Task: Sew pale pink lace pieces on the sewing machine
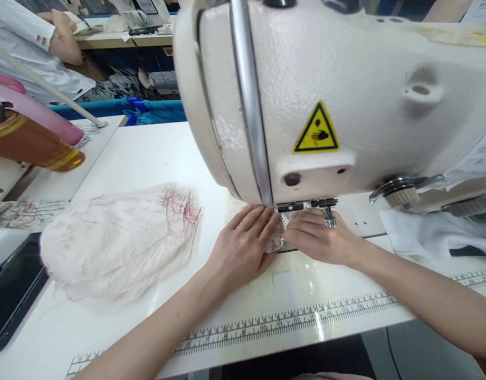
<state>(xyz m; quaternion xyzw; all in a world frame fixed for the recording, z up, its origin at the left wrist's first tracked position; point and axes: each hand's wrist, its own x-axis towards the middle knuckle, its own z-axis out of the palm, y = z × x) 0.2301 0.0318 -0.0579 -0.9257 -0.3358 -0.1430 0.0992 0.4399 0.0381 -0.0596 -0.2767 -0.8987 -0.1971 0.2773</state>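
My left hand (243, 245) lies beside the needle area of the sewing machine (330, 105), its fingers stretched flat over a piece of pale lace fabric (275, 244). From the other side my right hand (324, 238) reaches in, fingers bent and pressed together on the fabric's right edge; its thumb is hidden. Between the two hands only a small patch of the lace shows, with the rest under the fingers and machine head. The needle and presser foot are mostly covered by my fingers and the metal guide (294, 207).
A pile of pale lace pieces (120, 243) with red threads lies left, near a dark phone (15, 290). An amber cup (32, 140) and pink bottle (37, 105) stand further left. White cloth (432, 237) lies right. A printed ruler (282, 324) follows the front edge. A co-worker's sleeve (25, 37) shows behind.
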